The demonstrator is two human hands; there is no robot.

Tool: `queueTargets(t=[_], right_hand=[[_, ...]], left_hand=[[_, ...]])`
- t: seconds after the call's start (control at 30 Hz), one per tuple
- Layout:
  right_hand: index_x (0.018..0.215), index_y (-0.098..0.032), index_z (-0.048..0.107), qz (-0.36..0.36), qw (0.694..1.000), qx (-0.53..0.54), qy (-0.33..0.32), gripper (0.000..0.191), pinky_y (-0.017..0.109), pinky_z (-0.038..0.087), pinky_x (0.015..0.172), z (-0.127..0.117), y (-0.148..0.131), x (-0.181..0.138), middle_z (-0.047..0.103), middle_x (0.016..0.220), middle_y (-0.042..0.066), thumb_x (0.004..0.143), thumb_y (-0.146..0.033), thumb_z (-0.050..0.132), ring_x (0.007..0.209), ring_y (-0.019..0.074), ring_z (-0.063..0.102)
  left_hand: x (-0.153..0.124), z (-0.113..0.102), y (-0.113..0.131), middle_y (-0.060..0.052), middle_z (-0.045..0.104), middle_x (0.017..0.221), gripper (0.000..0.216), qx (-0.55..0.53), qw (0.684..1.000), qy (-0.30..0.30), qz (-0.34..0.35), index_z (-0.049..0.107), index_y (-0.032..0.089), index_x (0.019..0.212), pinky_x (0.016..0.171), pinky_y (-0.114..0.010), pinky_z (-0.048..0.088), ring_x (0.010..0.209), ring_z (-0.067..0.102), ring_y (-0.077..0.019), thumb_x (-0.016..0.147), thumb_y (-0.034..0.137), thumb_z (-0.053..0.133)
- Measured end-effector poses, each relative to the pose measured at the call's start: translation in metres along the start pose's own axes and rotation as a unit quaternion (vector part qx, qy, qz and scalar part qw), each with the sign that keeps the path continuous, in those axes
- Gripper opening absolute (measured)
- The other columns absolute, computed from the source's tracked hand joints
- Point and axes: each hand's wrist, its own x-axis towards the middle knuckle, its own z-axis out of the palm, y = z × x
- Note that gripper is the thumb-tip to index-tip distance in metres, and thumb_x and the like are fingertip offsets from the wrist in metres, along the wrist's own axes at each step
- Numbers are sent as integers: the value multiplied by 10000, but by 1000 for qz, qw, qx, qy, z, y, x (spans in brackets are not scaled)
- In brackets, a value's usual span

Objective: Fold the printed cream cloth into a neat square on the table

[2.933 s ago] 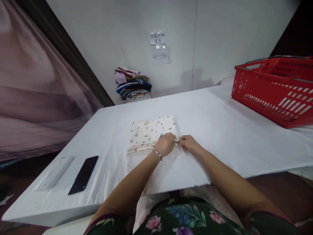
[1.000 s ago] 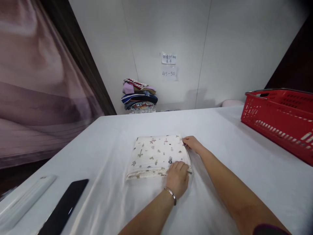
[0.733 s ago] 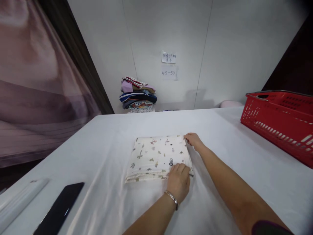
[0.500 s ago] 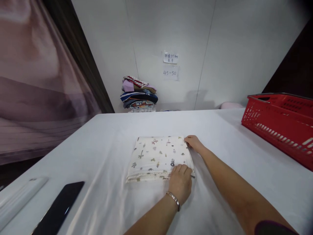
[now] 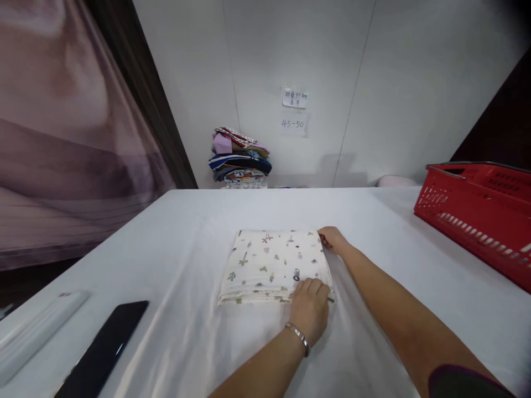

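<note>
A folded cream cloth (image 5: 269, 264) with small printed motifs lies flat in the middle of the white table (image 5: 199, 232). My left hand (image 5: 312, 310), a bracelet on its wrist, is curled over the cloth's near right corner and pinches it. My right hand (image 5: 333, 240) pinches the far right corner, fingers closed on the edge. Both forearms reach in from the lower right.
A red plastic basket (image 5: 481, 215) stands at the table's right side. A black phone (image 5: 103, 351) and a white flat object (image 5: 33, 334) lie at the near left. A stack of folded clothes (image 5: 240, 157) sits against the back wall beneath paper notes (image 5: 294, 110).
Since 2.9 s ago my right hand has slid from the near right corner to the far right corner. Over the last second both hands hold still; only the view shifts slightly.
</note>
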Motion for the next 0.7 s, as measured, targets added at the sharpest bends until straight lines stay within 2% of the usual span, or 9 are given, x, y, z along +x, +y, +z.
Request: queueTargets(t=[0.1, 0.3, 0.53, 0.7], right_hand=[[526, -187, 391, 17, 1000, 1, -5, 222, 183, 166, 329, -1, 0, -1, 371, 376, -68, 674, -203, 556, 334, 46, 307], [553, -165, 459, 10, 997, -19, -74, 219, 176, 138, 329, -12, 2, -13, 417, 416, -62, 660, -269, 619, 337, 38, 329], [527, -152, 493, 13, 987, -65, -144, 159, 179, 109, 332, -20, 2, -41, 441, 409, -58, 598, -181, 632, 326, 32, 330], [540, -163, 466, 9, 990, -49, -129, 163, 184, 127, 345, -24, 7, -54, 393, 401, -80, 625, -181, 603, 326, 29, 308]], left_hand=[[0, -1, 1, -36, 549, 870, 159, 3, 1000, -4, 0, 532, 189, 854, 743, -347, 404, 825, 467, -190, 740, 87, 491], [0, -2, 1, -42, 549, 864, 145, 8, 1000, -5, 8, 536, 190, 850, 727, -347, 403, 820, 470, -191, 753, 95, 485], [1, -3, 0, -41, 546, 865, 155, 8, 1000, -1, 14, 535, 196, 867, 734, -343, 405, 831, 478, -189, 760, 97, 485], [2, -5, 1, -39, 543, 868, 161, 13, 1000, -5, 15, 532, 200, 877, 747, -343, 404, 840, 479, -188, 757, 99, 492]])
